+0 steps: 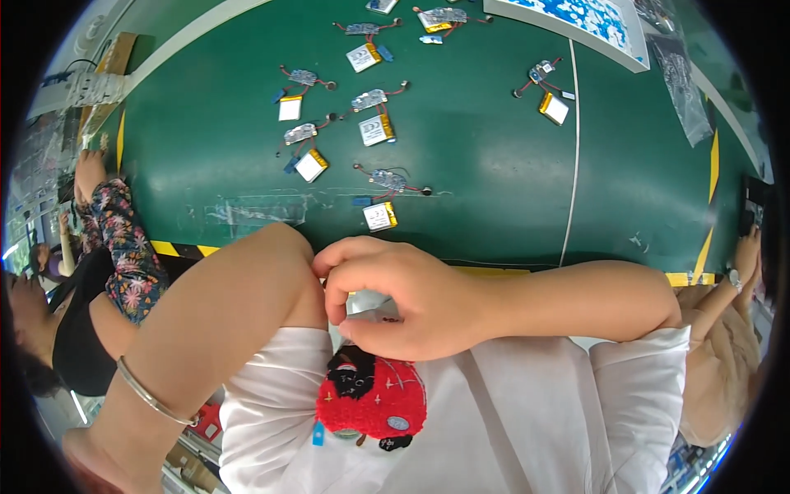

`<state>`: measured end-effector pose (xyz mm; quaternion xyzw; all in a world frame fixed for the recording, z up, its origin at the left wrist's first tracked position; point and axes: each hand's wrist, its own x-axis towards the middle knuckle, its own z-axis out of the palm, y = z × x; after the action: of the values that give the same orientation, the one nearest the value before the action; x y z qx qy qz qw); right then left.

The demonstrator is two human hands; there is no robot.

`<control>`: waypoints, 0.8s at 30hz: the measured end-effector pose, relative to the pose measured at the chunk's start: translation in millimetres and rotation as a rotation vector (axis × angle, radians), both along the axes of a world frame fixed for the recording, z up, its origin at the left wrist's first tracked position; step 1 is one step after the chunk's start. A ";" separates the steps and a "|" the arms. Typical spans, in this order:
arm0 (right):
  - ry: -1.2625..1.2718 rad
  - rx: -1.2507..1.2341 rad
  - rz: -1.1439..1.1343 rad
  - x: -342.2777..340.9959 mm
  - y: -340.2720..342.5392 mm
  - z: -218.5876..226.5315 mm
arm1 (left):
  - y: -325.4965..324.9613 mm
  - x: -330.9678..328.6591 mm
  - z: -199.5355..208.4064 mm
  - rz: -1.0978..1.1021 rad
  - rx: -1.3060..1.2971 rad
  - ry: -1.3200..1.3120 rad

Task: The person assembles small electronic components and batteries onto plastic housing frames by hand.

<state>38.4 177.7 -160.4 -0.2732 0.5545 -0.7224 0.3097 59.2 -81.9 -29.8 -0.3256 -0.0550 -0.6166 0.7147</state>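
Observation:
My left arm is bent, its elbow over the table's near edge, and a bangle circles the wrist. At the lower left rim my left hand [107,461] is partly cut off, its fingers hidden. In front of my white shirt, my right hand [403,296] curls into a loop beside my left elbow, thumb tip close to the index finger, nothing visible between them. Nearest on the green table is a small circuit board [388,179] wired to a silver battery pouch [380,216]. Several similar board-and-battery sets lie farther off, one battery [554,108] standing apart at the right.
A white tray [568,26] with blue-and-white contents sits at the far right, beside a clear plastic bag [681,90]. A white line [573,156] crosses the green table [477,165]. Other people work at both sides; a floral sleeve [127,247] shows at left.

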 end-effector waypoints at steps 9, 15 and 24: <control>0.064 -0.067 -0.003 -7.9 7.1 -6.2 | 3.8 -9.3 -4.8 -0.028 -0.018 -0.141; -0.120 -0.012 0.341 -13.8 19.9 -1.9 | -1.8 -8.3 12.8 -0.031 -0.110 -0.233; -0.105 -0.037 0.255 -16.0 14.4 -8.0 | 9.4 -25.2 0.2 -0.108 -0.115 -0.351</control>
<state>22.4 192.1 -168.4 -0.3090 0.4851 -0.7006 0.4224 34.0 -72.5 -29.6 -0.2559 -0.1966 -0.6971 0.6403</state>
